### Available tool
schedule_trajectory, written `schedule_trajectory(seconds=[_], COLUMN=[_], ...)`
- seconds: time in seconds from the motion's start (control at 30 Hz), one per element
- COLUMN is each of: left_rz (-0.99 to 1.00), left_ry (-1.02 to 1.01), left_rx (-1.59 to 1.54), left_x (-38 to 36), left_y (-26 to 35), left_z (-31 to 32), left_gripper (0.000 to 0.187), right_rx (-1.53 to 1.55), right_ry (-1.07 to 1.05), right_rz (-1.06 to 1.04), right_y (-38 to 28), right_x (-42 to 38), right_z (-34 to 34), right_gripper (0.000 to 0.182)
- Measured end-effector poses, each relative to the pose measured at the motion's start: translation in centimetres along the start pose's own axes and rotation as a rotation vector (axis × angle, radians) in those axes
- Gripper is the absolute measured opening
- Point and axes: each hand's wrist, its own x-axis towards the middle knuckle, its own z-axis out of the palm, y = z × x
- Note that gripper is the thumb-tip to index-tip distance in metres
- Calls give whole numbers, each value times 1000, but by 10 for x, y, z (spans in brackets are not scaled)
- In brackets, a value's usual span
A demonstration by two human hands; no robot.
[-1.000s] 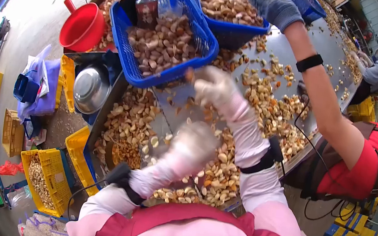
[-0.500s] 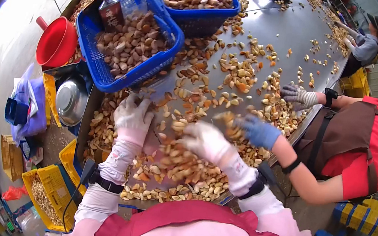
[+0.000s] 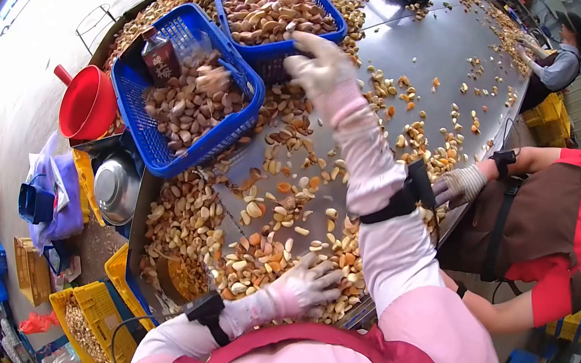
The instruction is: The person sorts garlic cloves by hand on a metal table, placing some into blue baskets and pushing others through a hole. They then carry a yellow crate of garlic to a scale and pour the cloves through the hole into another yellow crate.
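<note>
My left hand (image 3: 305, 287), in a pale glove, lies with spread fingers on the shellfish pieces (image 3: 261, 255) near the front edge of the metal table. My right hand (image 3: 320, 74), also gloved, is raised at the right side of the rear blue basket (image 3: 279, 53), fingers apart, nothing visible in it. That basket is full of shellfish. The front blue basket (image 3: 159, 163) holds more shellfish and a dark red packet or bottle (image 3: 161, 58); a few pieces above its pile are blurred.
A co-worker in a brown apron (image 3: 522, 221) stands at the right, a gloved hand (image 3: 459, 186) at the table edge. Another person (image 3: 560, 67) works at the far right. A red container (image 3: 89, 105), metal bowl (image 3: 116, 188) and yellow crates (image 3: 97, 318) stand left.
My right hand has moved from the loose pile up to the rear basket. My left hand has come down and right, onto the front pile. The co-worker's blue-gloved hand is no longer visible.
</note>
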Motion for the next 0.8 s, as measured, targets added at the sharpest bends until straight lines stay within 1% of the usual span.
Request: schedule_trajectory(seconds=[0.03, 0.07, 0.1, 0.13, 0.17, 0.2, 0.23, 0.27, 0.3, 0.33, 0.37, 0.43, 0.47, 0.5, 0.53, 0.57, 0.6, 0.63, 0.7, 0.77, 0.8], left_rz=[-18, -115, -213, -355, -414, -587, -708, -805, -838, -887, -932, -794, -707, -589, -497, -402, -382, -460, -596, -773, -850], left_ry=[-61, -44, -29, -17, 113, 146, 207, 242, 358, 384, 415, 469, 411, 337, 221, 113, 143, 176, 211, 212, 253], left_rx=[15, 64, 109, 131, 313, 336, 429, 494, 518, 510, 503, 435, 380, 350, 323, 301, 387, 423, 518, 512, 433], left_x=[-10, -23, -39, -52, -73, -73, -80, -90, -88, -86, -81, -56, -41, -33, -23, -15, -17, -20, -29, -40, -44], left_y=[0, -7, -17, -26, -41, -52, -66, -81, -81, -84, -88, -88, -80, -74, -66, -63, -78, -89, -106, -107, -100], left_z=[1, -6, -15, -26, -21, -38, -49, -57, -72, -71, -72, -69, -66, -51, -45, -42, -25, -22, -32, -43, -43], left_gripper=[65, 64, 63, 64, 58, 55, 47, 44, 46, 43, 41, 40, 42, 48, 50, 52, 53, 51, 48, 47, 51], right_rx=[-311, -481, -648, -753, -852, -876, -876, -829, -777, -845, -792, -604, -605, -796, -987, -962, -973, -799, -551, -858, -910], right_ry=[-13, -12, -262, -463, -675, -426, -432, -387, -345, -410, -538, -302, -303, -217, -128, -370, -456, -656, -478, -498, -699], right_rz=[107, 136, 296, 326, 362, 197, 201, 295, 398, 369, 396, 584, 620, 648, 662, 764, 598, 462, 344, 551, 799], right_y=[12, 49, 85, 109, 137, 160, 154, 144, 138, 152, 125, 131, 134, 130, 111, 91, 87, 57, 59, 17, 7], right_x=[0, 0, -9, -18, -33, -61, -71, -74, -79, -77, -70, -65, -86, -108, -123, -132, -159, -176, -226, -253, -268], right_z=[-23, -23, -31, -29, -22, -10, -12, -16, -17, -19, -32, -52, -53, -50, -43, -38, -29, -36, -55, -87, -89], right_gripper=[47, 44, 44, 40, 39, 29, 29, 25, 21, 28, 33, 54, 54, 60, 67, 75, 72, 72, 78, 93, 110])
